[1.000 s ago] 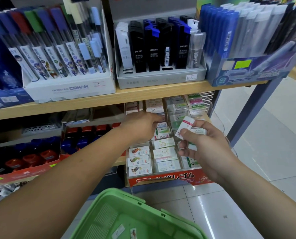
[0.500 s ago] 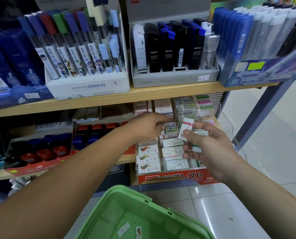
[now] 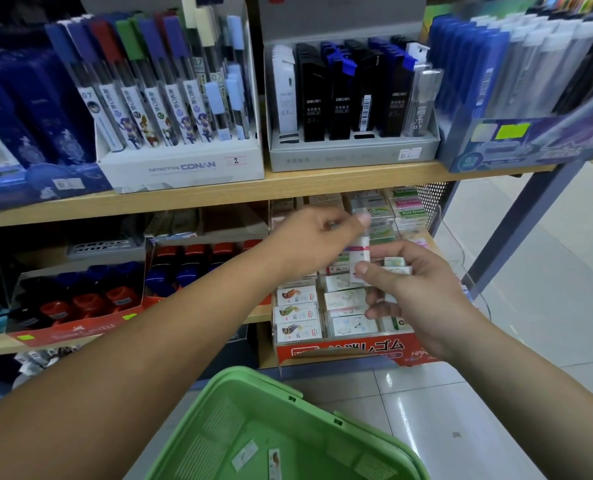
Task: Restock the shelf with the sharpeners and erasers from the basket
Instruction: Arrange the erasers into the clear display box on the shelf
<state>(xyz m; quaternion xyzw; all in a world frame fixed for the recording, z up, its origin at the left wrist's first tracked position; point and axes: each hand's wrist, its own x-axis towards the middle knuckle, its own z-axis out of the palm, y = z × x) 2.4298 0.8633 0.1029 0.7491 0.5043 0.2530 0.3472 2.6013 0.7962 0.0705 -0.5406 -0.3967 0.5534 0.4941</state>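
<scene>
My right hand point(image 3: 416, 296) grips a small bunch of boxed erasers in front of the lower shelf. Its thumb and forefinger hold one white eraser with a red end point(image 3: 359, 258) upright. My left hand point(image 3: 317, 239) reaches across from the left, and its blurred fingertips pinch the top of that eraser. Below both hands, the red eraser display box point(image 3: 343, 353) holds rows of wrapped erasers. The green basket point(image 3: 253, 379) sits at the bottom of the view with two small packets point(image 3: 245, 453) on its floor. Red and blue sharpeners point(image 3: 91, 301) fill a red tray to the left.
The upper wooden shelf point(image 3: 288, 183) carries boxes of pencil leads and pens just above my hands. More eraser packs point(image 3: 406, 206) are stacked at the back of the lower shelf. A grey metal post point(image 3: 516, 233) and tiled floor lie to the right.
My left hand lifted off the erasers in the display box and moved right and up to the eraser held up by my right hand. The right hand stayed nearly in place.
</scene>
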